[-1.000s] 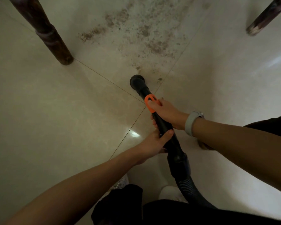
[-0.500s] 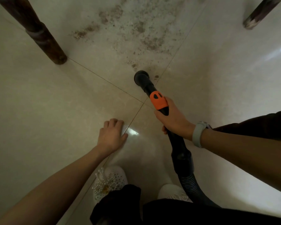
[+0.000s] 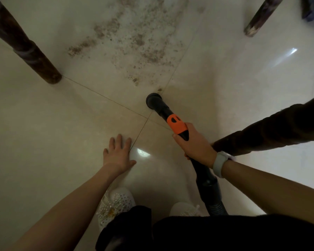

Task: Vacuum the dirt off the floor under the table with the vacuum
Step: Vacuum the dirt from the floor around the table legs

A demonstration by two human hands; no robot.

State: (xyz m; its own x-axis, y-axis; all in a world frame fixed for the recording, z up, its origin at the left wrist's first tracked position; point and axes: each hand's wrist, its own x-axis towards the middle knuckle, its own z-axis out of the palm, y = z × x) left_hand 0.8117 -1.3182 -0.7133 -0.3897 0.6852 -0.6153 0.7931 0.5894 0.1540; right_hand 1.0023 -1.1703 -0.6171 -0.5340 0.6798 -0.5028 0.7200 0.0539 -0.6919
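A black vacuum hose with an orange slider (image 3: 177, 125) points at the floor, its round nozzle (image 3: 153, 101) resting on the pale tiles just below the near edge of the dirt. Brown dirt (image 3: 134, 40) is scattered over the tile between the table legs. My right hand (image 3: 194, 145), with a grey watch on the wrist, grips the hose tube just behind the orange part. My left hand (image 3: 118, 154) lies flat on the floor with straight fingers, left of the hose.
Dark wooden table legs stand at the far left (image 3: 25, 49), far right (image 3: 261, 17) and near right (image 3: 270, 127), the last just behind my right wrist. My white shoes (image 3: 114, 205) are at the bottom. The ribbed hose (image 3: 214, 201) runs back past my knee.
A second ago my left hand also held the hose; it let go and now presses flat on the floor. The view shifted so a third table leg shows at right.
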